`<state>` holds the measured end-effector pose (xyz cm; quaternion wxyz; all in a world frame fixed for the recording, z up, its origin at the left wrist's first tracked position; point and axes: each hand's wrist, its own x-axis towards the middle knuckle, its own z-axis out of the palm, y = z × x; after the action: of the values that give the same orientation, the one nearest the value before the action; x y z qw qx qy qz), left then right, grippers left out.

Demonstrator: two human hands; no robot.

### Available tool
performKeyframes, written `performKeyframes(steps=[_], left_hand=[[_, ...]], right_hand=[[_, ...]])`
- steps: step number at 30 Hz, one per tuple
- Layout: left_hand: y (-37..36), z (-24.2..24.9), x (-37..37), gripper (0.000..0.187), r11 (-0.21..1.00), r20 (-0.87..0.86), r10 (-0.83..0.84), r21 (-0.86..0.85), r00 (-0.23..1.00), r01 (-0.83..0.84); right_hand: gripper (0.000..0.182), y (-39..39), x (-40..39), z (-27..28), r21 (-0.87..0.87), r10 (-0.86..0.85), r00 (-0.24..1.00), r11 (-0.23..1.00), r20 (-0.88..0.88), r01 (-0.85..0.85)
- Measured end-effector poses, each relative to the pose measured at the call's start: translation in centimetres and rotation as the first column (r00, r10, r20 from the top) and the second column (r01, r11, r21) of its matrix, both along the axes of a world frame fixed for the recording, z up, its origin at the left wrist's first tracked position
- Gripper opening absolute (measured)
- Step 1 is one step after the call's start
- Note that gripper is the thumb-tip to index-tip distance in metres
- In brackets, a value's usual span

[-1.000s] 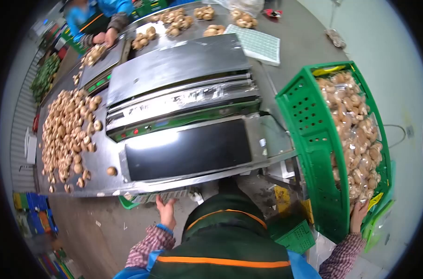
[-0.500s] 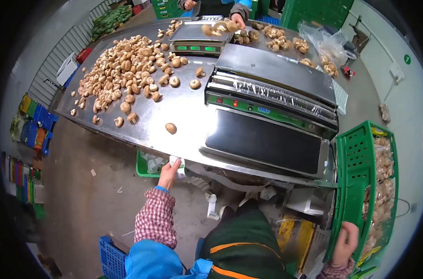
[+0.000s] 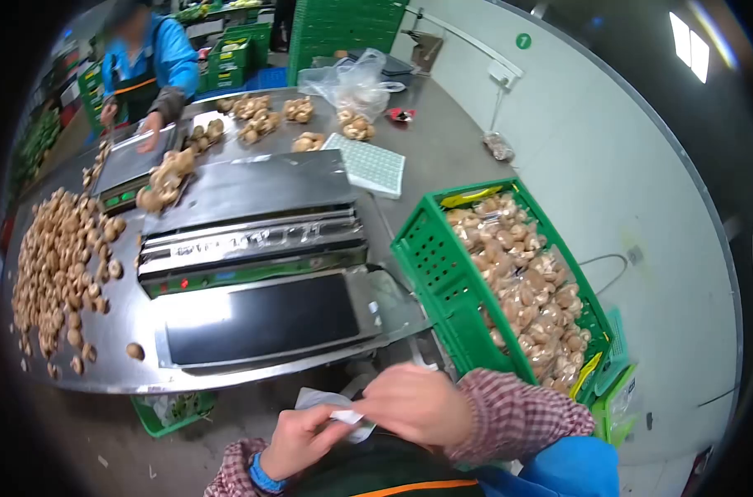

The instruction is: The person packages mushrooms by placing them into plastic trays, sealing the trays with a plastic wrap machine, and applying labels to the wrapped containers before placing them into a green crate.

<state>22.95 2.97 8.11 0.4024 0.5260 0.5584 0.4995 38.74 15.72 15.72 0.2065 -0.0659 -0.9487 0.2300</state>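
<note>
In front of my apron, my left hand (image 3: 304, 439) pinches a small white label (image 3: 347, 416) between thumb and fingers. Bent over from the right, my right hand (image 3: 414, 404) has its closed fingertips at the label's edge, and they partly cover it. More pale paper (image 3: 318, 400) shows just behind the two hands. Beyond them lies the film-wrapping machine (image 3: 256, 248) with its dark flat plate (image 3: 265, 319). A bunch of shiitake mushrooms (image 3: 168, 180) sits at that machine's far left corner.
To the right, a green crate (image 3: 443, 269) holds several wrapped mushroom packs (image 3: 530, 290). Loose mushrooms (image 3: 62, 273) are heaped on the steel table's left side, near a scale (image 3: 128, 170). A co-worker (image 3: 153, 62) stands behind it. A green bin (image 3: 165, 414) is under the table.
My view has swung right. My left hand has left the table edge with the label, and my right hand has left the crate to meet it. The co-worker's mushrooms now rest on the wrapping machine.
</note>
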Motion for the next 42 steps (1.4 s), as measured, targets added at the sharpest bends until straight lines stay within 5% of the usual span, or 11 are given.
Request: performKeyframes(steps=[2, 4, 6, 9, 15, 18, 22, 26, 35, 41, 42], left_hand=[[3.3, -0.8, 1.7, 0.015, 0.978, 0.091, -0.055, -0.194, 0.994, 0.071], [5.5, 0.0, 2.0, 0.016, 0.957, -0.010, -0.020, -0.288, 1.000, 0.016], [7.9, -0.4, 1.7, 0.025, 0.960, 0.275, 0.037, -0.276, 0.961, 0.042], [13.6, 6.3, 2.1, 0.072, 0.954, 0.724, -0.016, -0.196, 0.690, 0.228], [19.1, 6.4, 3.9, 0.047, 0.936, 0.278, -0.315, -0.066, 0.908, 0.345], [19.5, 6.5, 6.7, 0.033, 0.975, 0.517, 0.098, -0.222, 0.850, 0.023], [23.3, 7.6, 7.8, 0.013, 0.990, 0.034, -0.144, -0.005, 0.989, 0.144], [24.7, 7.7, 7.7, 0.013, 0.964, -0.185, -0.129, 0.207, 0.974, 0.167], [21.3, 1.9, 5.9, 0.044, 0.885, 0.518, -0.096, -0.346, 0.850, 0.311], [19.4, 5.5, 3.0, 0.044, 0.959, 0.462, -0.199, -0.090, 0.864, 0.269], [19.3, 5.8, 3.7, 0.038, 0.978, 0.443, -0.141, -0.077, 0.885, 0.194]], right_hand=[[0.015, 7.0, 3.6, 3.9, 0.270, -0.145, 0.989, 0.953, -0.003, 0.140], [0.012, 16.2, 8.9, 6.7, -0.554, -0.743, 0.642, 0.620, -0.188, 0.555], [0.023, 27.4, 15.4, 9.1, -0.661, -0.835, 0.548, 0.438, -0.049, 0.609], [0.038, 40.2, 20.7, 3.4, -0.575, -0.791, 0.534, 0.299, 0.297, 0.762], [0.071, 47.1, 21.4, -9.4, -0.140, -0.773, 0.208, 0.155, 0.600, 0.978], [0.075, 42.0, 20.4, -7.6, -0.010, -0.945, 0.327, 0.327, 0.008, 0.945], [0.073, 39.3, 18.7, -7.8, 0.322, -0.924, 0.277, 0.354, 0.262, 0.878], [0.049, 27.6, 13.8, 4.2, -0.513, -0.202, 0.943, 0.799, 0.263, 0.314], [0.034, 33.8, 12.2, -2.8, -0.815, -0.550, 0.732, 0.149, 0.402, 0.560], [0.053, 28.5, 9.7, -3.9, -0.174, -0.875, 0.481, 0.483, -0.054, 0.858], [0.051, 26.0, 9.5, -1.2, -0.495, -0.752, 0.637, 0.495, 0.167, 0.714]])
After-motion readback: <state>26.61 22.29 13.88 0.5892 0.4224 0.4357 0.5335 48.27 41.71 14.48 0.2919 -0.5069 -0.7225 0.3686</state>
